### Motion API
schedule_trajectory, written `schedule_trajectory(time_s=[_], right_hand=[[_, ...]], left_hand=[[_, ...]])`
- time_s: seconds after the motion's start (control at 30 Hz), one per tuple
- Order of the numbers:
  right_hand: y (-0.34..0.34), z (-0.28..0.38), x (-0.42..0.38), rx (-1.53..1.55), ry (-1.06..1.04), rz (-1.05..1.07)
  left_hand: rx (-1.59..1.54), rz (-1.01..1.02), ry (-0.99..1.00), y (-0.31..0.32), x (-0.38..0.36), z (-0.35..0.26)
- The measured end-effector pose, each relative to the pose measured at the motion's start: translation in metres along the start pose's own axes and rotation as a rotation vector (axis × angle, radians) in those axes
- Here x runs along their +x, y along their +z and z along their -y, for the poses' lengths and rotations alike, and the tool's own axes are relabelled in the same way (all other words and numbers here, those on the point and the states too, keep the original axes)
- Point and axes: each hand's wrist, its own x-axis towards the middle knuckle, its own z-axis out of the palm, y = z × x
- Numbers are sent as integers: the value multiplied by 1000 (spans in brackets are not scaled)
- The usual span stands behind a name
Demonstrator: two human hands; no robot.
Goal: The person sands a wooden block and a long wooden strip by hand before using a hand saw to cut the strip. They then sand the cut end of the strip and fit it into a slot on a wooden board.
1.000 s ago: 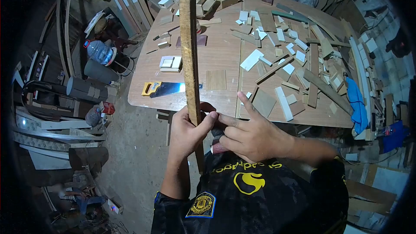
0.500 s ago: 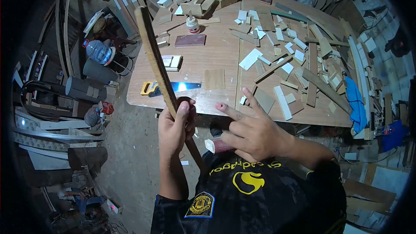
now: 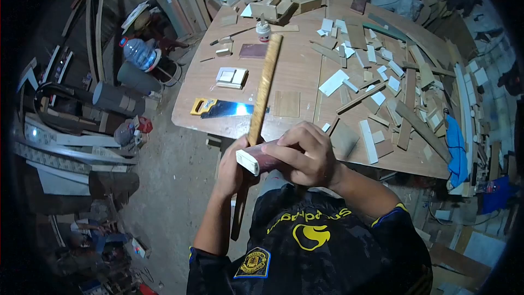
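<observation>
My left hand [image 3: 229, 172] is closed around a long narrow wooden strip [image 3: 266, 84], which stands tilted, its upper end over the table and its lower end beside my shirt. In my right hand [image 3: 308, 155] is a sanding block [image 3: 268, 162], dark red sandpaper wrapped round a white core whose end faces the camera. The block overlaps the strip right at my left hand and hides some of its fingers. Beyond the hands, a handsaw [image 3: 226, 109] with a yellow handle lies near the table's front edge, beside a thin square wooden board [image 3: 287, 104].
The wooden table [image 3: 218, 125] carries many offcuts on its right half and a small wooden box assembly [image 3: 281, 5] at the back. A glue bottle [image 3: 263, 31] stands near a dark red board [image 3: 252, 51]. A blue cloth [image 3: 457, 150] hangs at the right edge.
My right hand has come left, from spread fingers beside the strip to gripping the sanding block across it. The strip's top has swung right. The whole view has shifted slightly.
</observation>
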Motion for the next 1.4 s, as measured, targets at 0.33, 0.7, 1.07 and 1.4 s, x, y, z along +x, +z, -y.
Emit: schedule_trajectory(time_s=[0.33, 0.7, 1.07, 1.4], right_hand=[[32, -24, 18, -214, 71, 70], [111, -92, 63, -489, 347, -140], [159, -148, 52, -494, 695, -480], [201, -145, -184, -552, 1331, 165]], left_hand=[[-74, 143, -59, -38, 25, 10], [-85, 214, -132, -113, 77, -23], [151, 204, -112, -203, 147, 20], [91, 67, -301, -273, 177, 74]])
